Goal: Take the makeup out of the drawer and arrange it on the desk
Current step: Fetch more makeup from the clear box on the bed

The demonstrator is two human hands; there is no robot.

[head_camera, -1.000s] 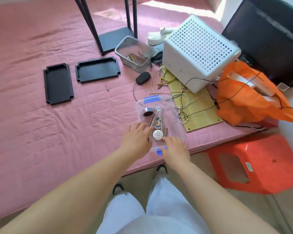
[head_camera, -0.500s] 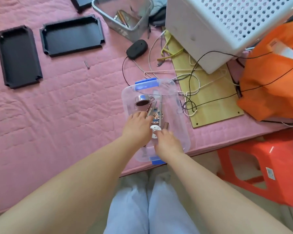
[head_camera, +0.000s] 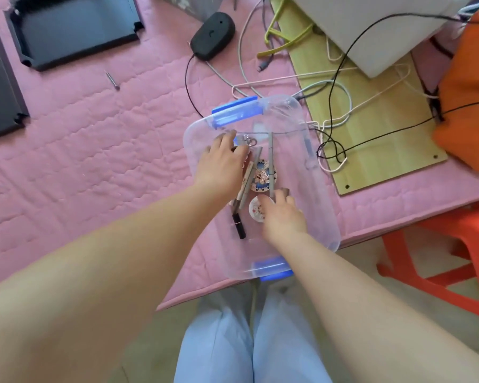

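A clear plastic box point(head_camera: 313, 172) with blue latches lies on the pink quilt, near its front edge. Inside are a round patterned compact point(head_camera: 262, 175), two grey pencils point(head_camera: 271, 158), a black tube point(head_camera: 239, 226) and a small white round compact point(head_camera: 254, 210). My left hand point(head_camera: 221, 163) reaches deep into the box, its fingers bent over a silver jar point(head_camera: 246, 140) that is mostly hidden. My right hand point(head_camera: 283, 215) is also inside, fingertips on the white compact and a brown item point(head_camera: 286, 191). Neither hand's grip is visible.
Tangled black and white cables point(head_camera: 335, 125) lie on a wooden board point(head_camera: 376, 139) just right of the box. A black mouse point(head_camera: 213, 34) and two black trays point(head_camera: 75, 26) sit further back. An orange bag point(head_camera: 470, 100) and an orange stool point(head_camera: 454, 252) are to the right.
The view has closed in on the box. My left hand has slid forward onto the silver jar. My right hand has moved further into the box, over the white compact.
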